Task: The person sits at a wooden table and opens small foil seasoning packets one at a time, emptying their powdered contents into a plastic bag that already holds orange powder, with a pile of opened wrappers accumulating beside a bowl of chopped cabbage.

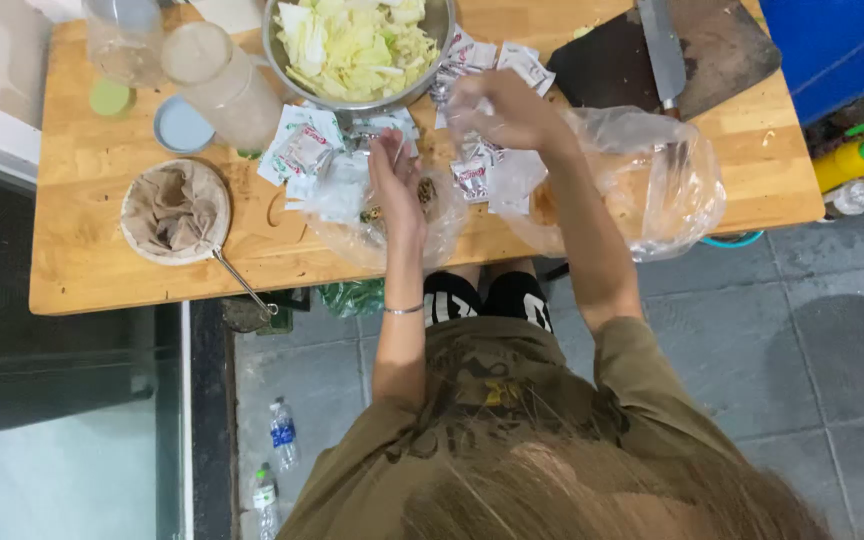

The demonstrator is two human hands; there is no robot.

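Wooden table [102, 270] carries a bowl [357, 50] of cut cabbage beyond the fingers. Left hand [397, 185] lies open over a clear bag [392, 225]; right hand [497, 110] pinches a sachet [462, 115]. Many sachets [302, 150] remain scattered around both hands, seemingly unemptied.

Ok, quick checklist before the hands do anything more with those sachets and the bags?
1. Left hand over the small clear bag: ok.
2. Right hand raised above the sachets; whether it holds one: cannot tell.
3. Large clear bag hangs over the table edge: not ok.
4. Cabbage bowl well on the table: ok.
5. Cleaver lies flat on its board, away from both hands: ok.
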